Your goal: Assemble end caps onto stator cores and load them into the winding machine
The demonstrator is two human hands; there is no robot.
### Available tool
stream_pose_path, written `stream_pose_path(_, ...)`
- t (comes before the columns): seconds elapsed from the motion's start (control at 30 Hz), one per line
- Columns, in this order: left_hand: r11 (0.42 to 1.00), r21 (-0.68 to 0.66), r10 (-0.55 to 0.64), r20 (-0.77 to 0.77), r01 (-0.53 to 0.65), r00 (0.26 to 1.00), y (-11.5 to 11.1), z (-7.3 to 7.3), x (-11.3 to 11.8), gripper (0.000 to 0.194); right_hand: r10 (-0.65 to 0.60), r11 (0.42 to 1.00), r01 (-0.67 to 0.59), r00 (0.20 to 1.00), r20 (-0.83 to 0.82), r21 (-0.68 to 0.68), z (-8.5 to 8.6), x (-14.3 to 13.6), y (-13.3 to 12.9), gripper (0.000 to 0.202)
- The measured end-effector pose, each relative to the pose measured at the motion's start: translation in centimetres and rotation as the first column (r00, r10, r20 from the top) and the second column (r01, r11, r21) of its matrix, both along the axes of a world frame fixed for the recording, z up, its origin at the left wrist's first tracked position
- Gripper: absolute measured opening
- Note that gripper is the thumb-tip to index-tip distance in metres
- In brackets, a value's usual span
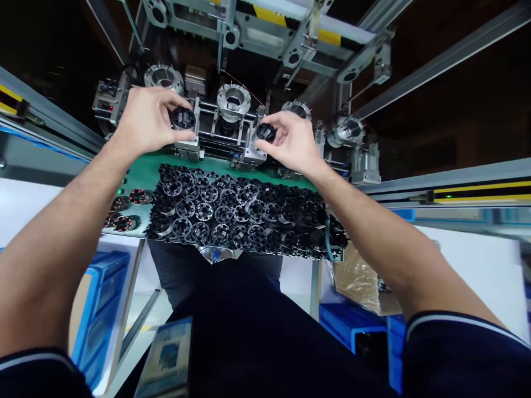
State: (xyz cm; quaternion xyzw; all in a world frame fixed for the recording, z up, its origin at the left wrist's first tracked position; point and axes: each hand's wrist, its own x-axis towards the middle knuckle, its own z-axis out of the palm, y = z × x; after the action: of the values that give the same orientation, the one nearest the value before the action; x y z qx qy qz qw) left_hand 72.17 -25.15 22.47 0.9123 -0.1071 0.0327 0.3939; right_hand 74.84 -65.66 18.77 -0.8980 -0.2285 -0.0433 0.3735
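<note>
Left hand (151,119), half-curled, grips a black part (183,118) between thumb and fingers; right hand (294,138) pinches a second part (266,132) likewise. Between them stands a metal ring (223,102). Bodyward, packed black rows (224,213) lie on the green tabletop (143,176). A card (168,354) hangs lower, its print illegible.

Green-topped bench (144,168) in my view. I see black round parts (224,214) packed close along it, several red-and-black parts (139,196) beside them, left end.
</note>
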Motion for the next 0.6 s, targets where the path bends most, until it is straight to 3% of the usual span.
stream_pose_path(0.07, 1.0, -0.01, -0.018, 0.02, 0.018, 1.0, 0.3, -0.4, 0.1, 0.067, 0.008, 1.0, -0.007, 0.999, 0.034, -0.02, 0.1, 0.0, 0.2, 0.097)
stream_pose_path(0.17, 0.998, -0.034, 0.052, 0.0, -0.052, 0.999, 0.1, -0.1, 0.0, 0.073, -0.004, 0.999, 0.005, 1.0, 0.025, -0.033, 0.8, -0.3, 0.6, 0.089)
stream_pose_path(0.27, 0.994, 0.104, 0.019, 0.001, -0.019, 1.0, -0.4, 1.2, -0.9, 0.074, 0.032, 0.994, -0.029, 0.999, 0.033, -0.104, 1.6, -0.2, 1.0, 0.082)
stream_pose_path(0.33, 0.994, 0.106, 0.009, 0.019, -0.011, 1.0, -1.0, 2.2, -2.5, 0.078, 0.045, 0.996, -0.042, 0.998, 0.046, -0.08, 2.0, 0.1, 1.1, 0.084)
stream_pose_path(0.43, 0.97, -0.207, 0.149, 0.075, -0.131, 0.986, -2.5, 2.7, -7.4, 0.083, 0.018, 0.997, -0.017, 1.0, -0.01, 0.072, 2.6, 0.4, 1.2, 0.099)
stream_pose_path(0.53, 0.782, -0.581, 0.293, 0.021, -0.227, 0.956, -4.5, 1.5, -15.2, 0.079, 0.033, 0.986, -0.023, 0.998, -0.058, 0.163, 3.2, 0.8, 1.5, 0.111)
stream_pose_path(0.6, 0.656, -0.675, 0.333, -0.143, -0.338, 0.932, -5.7, -0.1, -21.4, 0.077, 0.036, 0.991, -0.03, 0.998, -0.043, 0.127, 3.7, 1.6, 2.0, 0.109)
